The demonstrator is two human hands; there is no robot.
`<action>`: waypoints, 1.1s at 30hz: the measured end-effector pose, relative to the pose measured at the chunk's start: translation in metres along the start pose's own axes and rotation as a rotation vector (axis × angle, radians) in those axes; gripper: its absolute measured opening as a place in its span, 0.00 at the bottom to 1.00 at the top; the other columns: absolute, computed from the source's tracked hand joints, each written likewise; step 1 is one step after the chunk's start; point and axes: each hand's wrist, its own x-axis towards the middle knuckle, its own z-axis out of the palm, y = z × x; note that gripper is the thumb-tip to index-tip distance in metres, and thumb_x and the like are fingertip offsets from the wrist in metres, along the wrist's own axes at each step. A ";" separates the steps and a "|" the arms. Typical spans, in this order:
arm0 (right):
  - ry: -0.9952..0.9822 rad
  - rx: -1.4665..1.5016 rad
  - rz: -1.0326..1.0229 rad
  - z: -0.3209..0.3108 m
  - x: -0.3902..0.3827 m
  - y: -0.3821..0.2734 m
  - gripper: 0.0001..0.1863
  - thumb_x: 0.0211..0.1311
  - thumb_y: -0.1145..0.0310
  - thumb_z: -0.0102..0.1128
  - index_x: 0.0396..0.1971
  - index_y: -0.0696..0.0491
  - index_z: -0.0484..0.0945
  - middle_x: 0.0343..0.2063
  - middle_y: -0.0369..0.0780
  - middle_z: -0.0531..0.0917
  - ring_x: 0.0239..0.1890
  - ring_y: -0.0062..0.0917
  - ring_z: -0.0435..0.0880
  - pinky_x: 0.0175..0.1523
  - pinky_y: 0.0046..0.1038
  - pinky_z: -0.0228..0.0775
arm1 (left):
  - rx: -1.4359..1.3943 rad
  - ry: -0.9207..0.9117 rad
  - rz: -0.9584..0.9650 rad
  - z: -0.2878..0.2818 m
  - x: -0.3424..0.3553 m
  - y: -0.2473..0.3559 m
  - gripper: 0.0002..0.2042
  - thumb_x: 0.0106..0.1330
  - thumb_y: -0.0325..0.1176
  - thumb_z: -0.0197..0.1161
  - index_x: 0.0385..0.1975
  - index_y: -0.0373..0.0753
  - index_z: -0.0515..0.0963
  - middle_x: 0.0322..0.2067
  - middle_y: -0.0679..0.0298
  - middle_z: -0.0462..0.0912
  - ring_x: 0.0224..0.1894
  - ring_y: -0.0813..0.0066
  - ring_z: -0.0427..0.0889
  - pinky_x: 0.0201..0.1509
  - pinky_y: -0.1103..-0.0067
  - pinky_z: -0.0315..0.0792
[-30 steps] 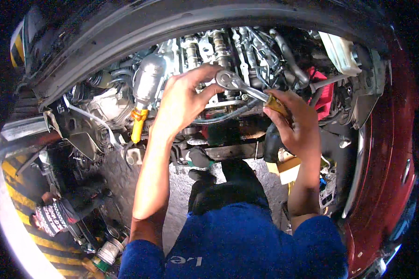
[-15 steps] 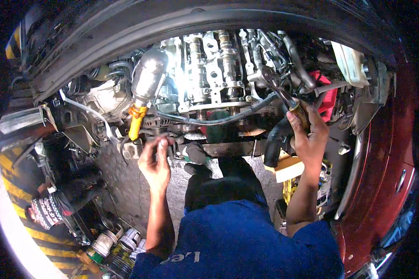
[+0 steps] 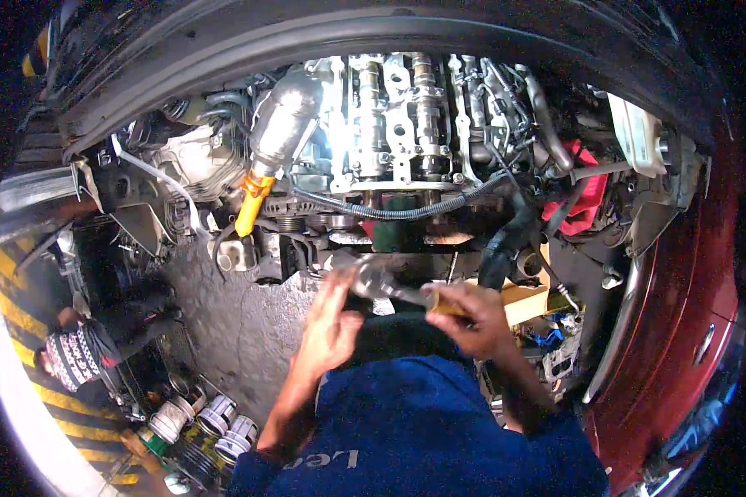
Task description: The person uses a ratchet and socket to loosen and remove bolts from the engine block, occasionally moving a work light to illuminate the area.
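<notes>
My right hand (image 3: 477, 319) is wrapped round the yellowish handle of a ratchet wrench (image 3: 402, 291), held in front of my body. Its rounded metal head points left and is blurred by motion. Beside that head is my left hand (image 3: 330, 327), with its fingers stretched out and apart; whether they touch the metal cannot be made out. Beyond both hands lies an uncovered car engine (image 3: 399, 128), its camshafts exposed. A ribbed hose (image 3: 389, 214) curves across the engine's near side.
A work lamp with a yellow handle (image 3: 253, 207) and silver shell lights the engine. Red cloth (image 3: 578, 195) lies to the right, above a cardboard box (image 3: 526, 305). The raised hood (image 3: 373, 33) arches overhead. Cans (image 3: 170, 418) stand lower left, near another person (image 3: 75, 356).
My right hand has brought the ratchet wrench from the engine's right side down and left, toward my body. My left hand has moved right, to the wrench's head.
</notes>
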 end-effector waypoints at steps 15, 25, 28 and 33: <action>-0.373 0.241 0.268 0.001 -0.006 -0.012 0.24 0.69 0.54 0.49 0.52 0.59 0.71 0.34 0.51 0.81 0.38 0.42 0.83 0.42 0.36 0.70 | -0.181 -0.359 0.184 0.012 0.001 0.035 0.28 0.63 0.28 0.59 0.65 0.41 0.63 0.38 0.55 0.73 0.42 0.55 0.75 0.46 0.69 0.73; -0.374 0.168 0.314 0.007 -0.011 -0.010 0.26 0.68 0.52 0.50 0.51 0.61 0.72 0.39 0.53 0.82 0.42 0.44 0.82 0.46 0.36 0.71 | -0.067 -0.389 0.127 0.005 -0.001 0.029 0.27 0.62 0.27 0.58 0.64 0.44 0.65 0.49 0.52 0.73 0.52 0.52 0.74 0.56 0.68 0.71; -0.395 0.211 0.340 0.004 -0.013 -0.010 0.25 0.67 0.53 0.52 0.49 0.61 0.74 0.39 0.52 0.82 0.42 0.44 0.82 0.45 0.36 0.71 | -0.060 -0.414 0.123 0.003 -0.001 0.032 0.27 0.62 0.27 0.58 0.63 0.43 0.65 0.47 0.53 0.74 0.51 0.52 0.74 0.56 0.67 0.71; -0.289 0.223 0.264 0.007 -0.020 -0.007 0.23 0.66 0.54 0.55 0.48 0.61 0.74 0.37 0.51 0.82 0.40 0.40 0.83 0.43 0.34 0.71 | -0.029 -0.366 0.216 0.005 0.001 0.035 0.25 0.61 0.27 0.59 0.60 0.40 0.68 0.44 0.54 0.75 0.48 0.54 0.76 0.54 0.69 0.72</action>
